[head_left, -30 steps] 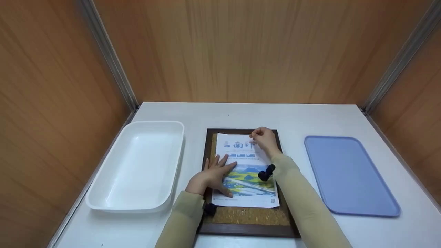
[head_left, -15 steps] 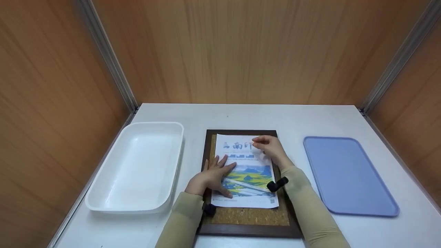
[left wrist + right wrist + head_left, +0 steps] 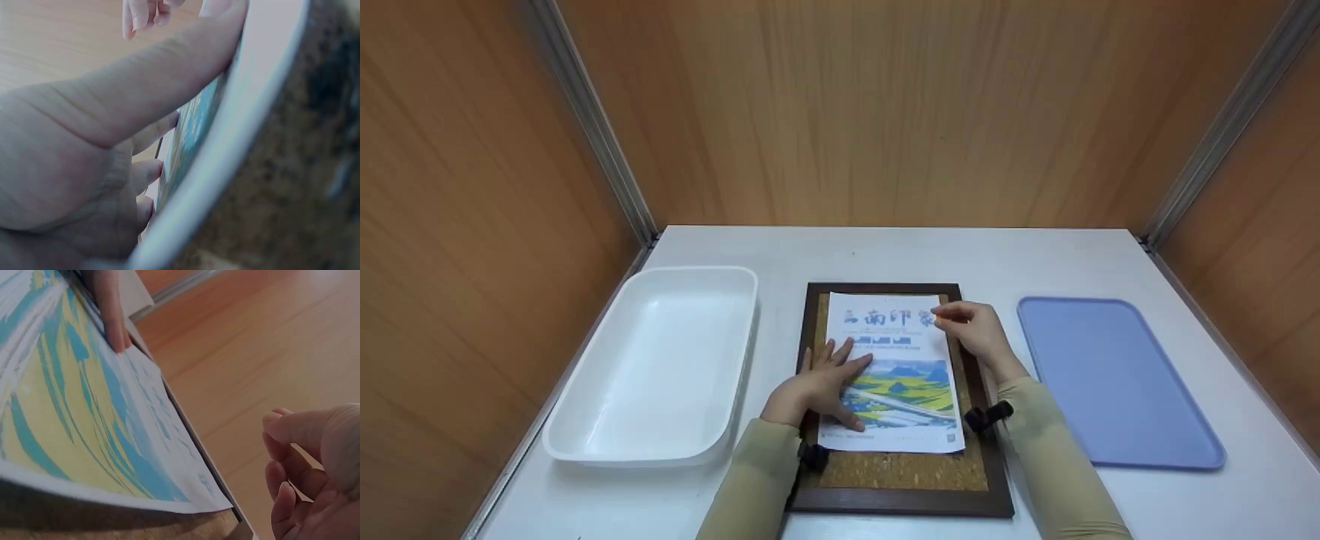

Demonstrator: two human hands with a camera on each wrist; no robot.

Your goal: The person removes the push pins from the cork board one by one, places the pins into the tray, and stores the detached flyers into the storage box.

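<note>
A printed poster with a blue and yellow landscape lies on a cork board with a dark wooden frame. My left hand rests flat on the poster's left side with its fingers spread; the left wrist view shows that hand against the poster's edge. My right hand hovers over the poster's top right corner. Its fingers are curled and pinched on a small orange pin. In the right wrist view the curled right hand hangs above the poster, and the pin is hidden.
A deep white tub stands left of the board and a flat blue tray lies right of it, all on a white table. Wooden walls close the table in on three sides.
My right hand has drawn away from the poster's top middle toward the right and slightly nearer me, staying pinched. The left hand and the poster have not moved.
</note>
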